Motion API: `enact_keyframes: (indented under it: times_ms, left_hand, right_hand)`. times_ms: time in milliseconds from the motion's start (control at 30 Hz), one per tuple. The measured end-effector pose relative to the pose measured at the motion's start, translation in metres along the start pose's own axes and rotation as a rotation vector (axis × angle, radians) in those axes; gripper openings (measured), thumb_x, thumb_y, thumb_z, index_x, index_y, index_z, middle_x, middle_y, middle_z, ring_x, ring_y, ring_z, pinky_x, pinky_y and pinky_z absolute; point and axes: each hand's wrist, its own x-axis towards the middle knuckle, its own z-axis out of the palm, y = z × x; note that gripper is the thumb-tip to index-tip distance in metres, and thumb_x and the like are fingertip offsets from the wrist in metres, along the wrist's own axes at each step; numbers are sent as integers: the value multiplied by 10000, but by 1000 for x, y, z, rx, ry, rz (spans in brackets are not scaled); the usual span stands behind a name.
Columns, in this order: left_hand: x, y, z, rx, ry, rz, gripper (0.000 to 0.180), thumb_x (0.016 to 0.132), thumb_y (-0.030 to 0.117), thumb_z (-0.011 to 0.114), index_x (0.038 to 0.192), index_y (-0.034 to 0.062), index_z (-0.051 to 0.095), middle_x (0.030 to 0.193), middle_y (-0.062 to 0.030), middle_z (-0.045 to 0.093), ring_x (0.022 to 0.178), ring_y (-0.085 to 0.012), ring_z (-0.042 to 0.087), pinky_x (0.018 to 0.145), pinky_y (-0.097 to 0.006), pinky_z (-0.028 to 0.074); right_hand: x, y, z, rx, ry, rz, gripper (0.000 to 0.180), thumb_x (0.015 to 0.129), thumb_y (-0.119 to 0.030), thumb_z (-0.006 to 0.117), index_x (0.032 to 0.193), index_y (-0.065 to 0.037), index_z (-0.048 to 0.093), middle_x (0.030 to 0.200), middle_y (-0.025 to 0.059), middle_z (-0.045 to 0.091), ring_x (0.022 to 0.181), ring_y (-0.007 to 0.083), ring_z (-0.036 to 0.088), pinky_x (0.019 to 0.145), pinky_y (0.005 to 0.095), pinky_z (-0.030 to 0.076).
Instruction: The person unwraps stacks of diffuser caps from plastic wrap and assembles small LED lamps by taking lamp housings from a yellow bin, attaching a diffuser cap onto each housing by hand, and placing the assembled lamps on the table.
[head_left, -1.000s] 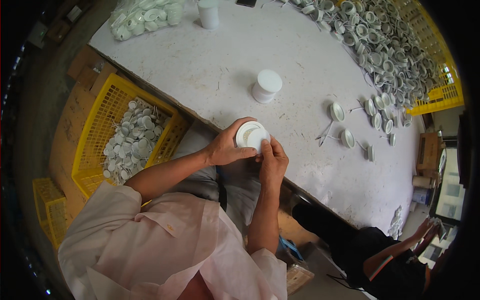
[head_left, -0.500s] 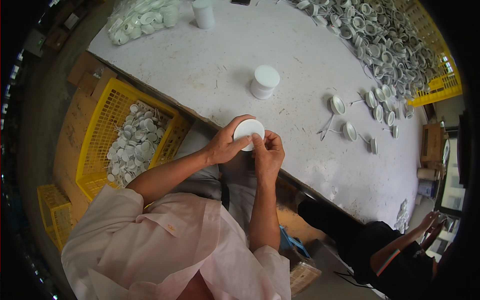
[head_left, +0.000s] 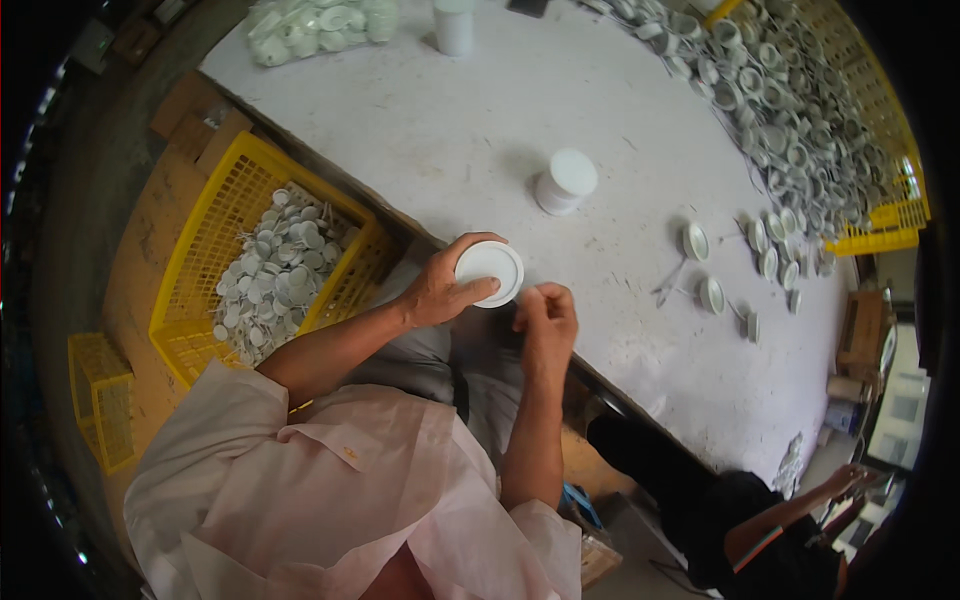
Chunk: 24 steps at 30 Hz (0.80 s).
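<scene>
My left hand (head_left: pixel 438 290) grips a round white disc (head_left: pixel 490 270) near the table's edge. Its thumb lies across the face, and a raised ring shows around the disc's border. Just right of the disc, my right hand (head_left: pixel 546 318) is closed, fingers curled and slightly blurred. It looks apart from the disc; whatever its fingertips may hold is hidden. Beyond the hands, a short stack of white discs (head_left: pixel 567 182) stands on the white table (head_left: pixel 450 130).
White round lamp-like parts with wires (head_left: pixel 711 296) lie at right, before a large heap (head_left: pixel 790 110) by a yellow crate. Another yellow basket (head_left: pixel 190 290) at left holds small white discs. A bag of white parts (head_left: pixel 320 30) and a white cylinder (head_left: pixel 454 28) stand far off. A co-worker (head_left: pixel 760 530) is at lower right.
My right hand has come off the disc and moved slightly right. The disc now shows a ringed face instead of a smooth one. The whole view has shifted a little.
</scene>
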Motion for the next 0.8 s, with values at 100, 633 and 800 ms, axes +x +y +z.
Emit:
enact_keyframes:
  times_ms: [100,633,800]
  left_hand:
    - [-17,-20,-52,-134,219,124,530,808,110,637,1283,40,413,1098,-103,570,1015,-184,578,775,-303,503]
    - [-134,-369,-271,-77,959,-636,705,748,154,614,1363,9,303,975,-183,569,777,-240,605,647,-408,515]
    - [-180,-392,-403,647,1016,-706,756,748,266,648,1356,-34,312,1196,-274,551,1113,-371,544,949,-412,429]
  right_hand:
    - [2,11,-32,-39,196,-178,76,862,-64,616,897,-63,549,702,7,540,575,61,498,494,193,408]
    - [-14,-8,-42,-235,367,-169,59,903,-119,581,879,-71,556,667,-21,502,559,39,437,505,177,361]
    - [-20,-37,-22,-121,117,-267,72,920,-71,548,976,-36,577,758,-18,552,632,32,476,556,162,383]
